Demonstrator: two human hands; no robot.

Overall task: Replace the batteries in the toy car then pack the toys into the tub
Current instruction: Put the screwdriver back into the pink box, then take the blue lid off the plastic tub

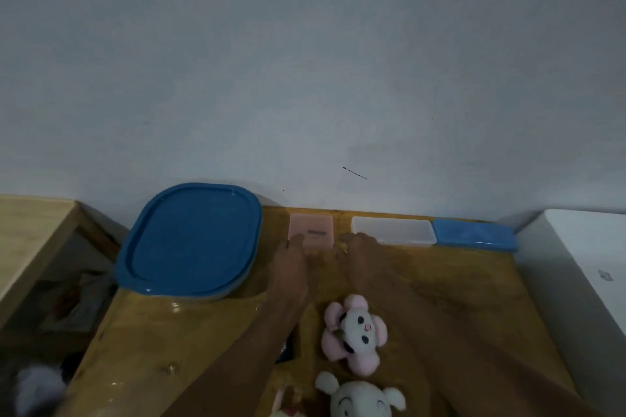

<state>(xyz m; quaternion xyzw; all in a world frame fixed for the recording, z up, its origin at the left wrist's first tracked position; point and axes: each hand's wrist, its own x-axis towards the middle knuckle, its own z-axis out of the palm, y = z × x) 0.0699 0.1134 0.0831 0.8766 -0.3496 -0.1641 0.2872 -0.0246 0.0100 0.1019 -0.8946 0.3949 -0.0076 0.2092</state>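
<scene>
A large tub with a blue lid point(189, 240) stands at the back left of the wooden table point(152, 349). A small pink box point(311, 228) lies against the wall. My left hand point(291, 264) reaches forward, fingertips touching the box's front left corner. My right hand point(360, 252) lies beside the box's front right corner, with a small yellowish speck at its fingertips. The dim, blurred picture hides the fingers' grip. A pink-and-white plush toy point(355, 332) and a white plush toy point(362, 399) lie between my forearms. A dark object point(288, 352) peeks out under my left forearm.
A clear shallow container point(394, 230) and a flat blue lid point(474, 235) sit at the back right by the wall. A white surface point(582, 264) borders the table on the right. A lower wooden shelf point(30, 237) stands to the left.
</scene>
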